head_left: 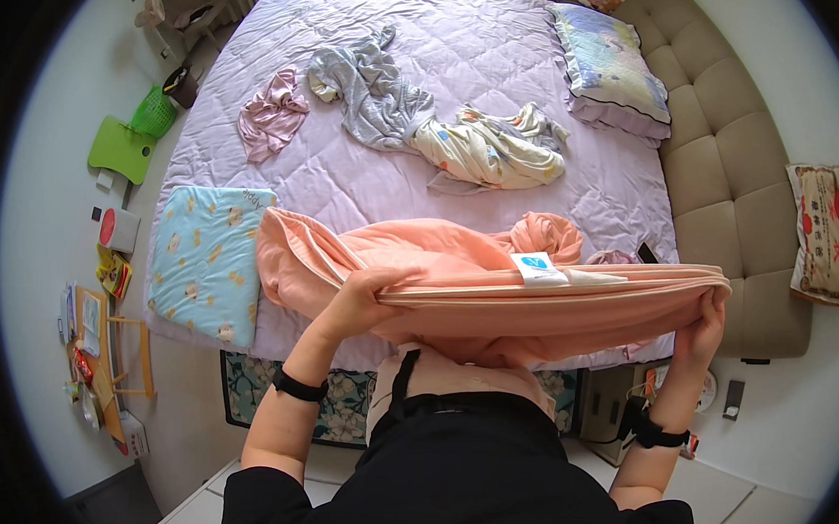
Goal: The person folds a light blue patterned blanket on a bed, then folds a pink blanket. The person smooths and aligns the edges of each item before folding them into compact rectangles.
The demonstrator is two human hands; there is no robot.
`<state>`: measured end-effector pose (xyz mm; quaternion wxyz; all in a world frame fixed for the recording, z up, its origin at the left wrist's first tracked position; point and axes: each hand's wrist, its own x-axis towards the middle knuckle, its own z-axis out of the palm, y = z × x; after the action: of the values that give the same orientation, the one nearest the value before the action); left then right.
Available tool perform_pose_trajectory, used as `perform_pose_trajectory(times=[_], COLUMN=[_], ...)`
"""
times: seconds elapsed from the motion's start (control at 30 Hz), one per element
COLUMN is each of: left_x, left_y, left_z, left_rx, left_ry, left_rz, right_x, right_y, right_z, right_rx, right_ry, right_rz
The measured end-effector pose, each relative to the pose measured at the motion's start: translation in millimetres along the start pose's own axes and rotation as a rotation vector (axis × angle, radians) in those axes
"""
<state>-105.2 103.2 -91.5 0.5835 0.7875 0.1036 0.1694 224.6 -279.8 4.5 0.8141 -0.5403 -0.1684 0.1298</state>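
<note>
A peach blanket (493, 313) with pale piped edges is stretched between my two hands in front of me, above the near side of the bed. My left hand (365, 302) is closed on its edge left of the middle, thumb on top. At the far right corner, my right hand (705, 326) grips the same edge, its fingers partly hidden by the cloth. A white label (540, 268) with a blue mark sticks up from the edge. Behind it, part of the blanket lies bunched on the bed, and its left end droops near a light blue patterned pad (212, 265).
The bed (450, 50) has a lilac quilted cover. On it lie a crumpled pink cloth (273, 117), a grey cloth (371, 93), a cream patterned cloth (487, 152) and a pillow (610, 68). A padded headboard (729, 145) stands right, a dark floral mat (336, 405) below.
</note>
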Motion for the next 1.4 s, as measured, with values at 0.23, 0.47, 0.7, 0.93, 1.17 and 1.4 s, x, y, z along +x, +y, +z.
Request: perform_pose_trajectory(times=[0.23,0.47,0.7,0.93,1.17,1.4], left_x=[-22.1,-21.7,0.3,1.0,-32.8,-60.0], left_y=[-55.0,-27.1,47.1,74.4,71.6,41.8], left_z=[-13.6,1.2,70.3,129.0,125.1,89.9], left_rx=[0.326,0.038,0.292,0.294,0.251,0.380], left_ry=[-0.089,-0.026,-0.099,-0.023,-0.035,-0.195], left_rz=[-0.089,-0.181,-0.102,-0.094,-0.065,0.065], right_x=[5.7,10.5,-15.5,-92.2,-109.6,-117.3], right_y=[5.5,11.7,19.9,35.9,84.1,73.5], right_z=[-11.3,-20.1,59.6,166.1,156.8,144.5], right_rx=[0.148,-0.007,-0.766,-1.086,-1.099,-1.238], right_ry=[0.061,0.117,-0.283,-0.916,-1.096,-1.125], right_rz=[-0.007,0.058,-0.174,-0.007,0.222,-0.063])
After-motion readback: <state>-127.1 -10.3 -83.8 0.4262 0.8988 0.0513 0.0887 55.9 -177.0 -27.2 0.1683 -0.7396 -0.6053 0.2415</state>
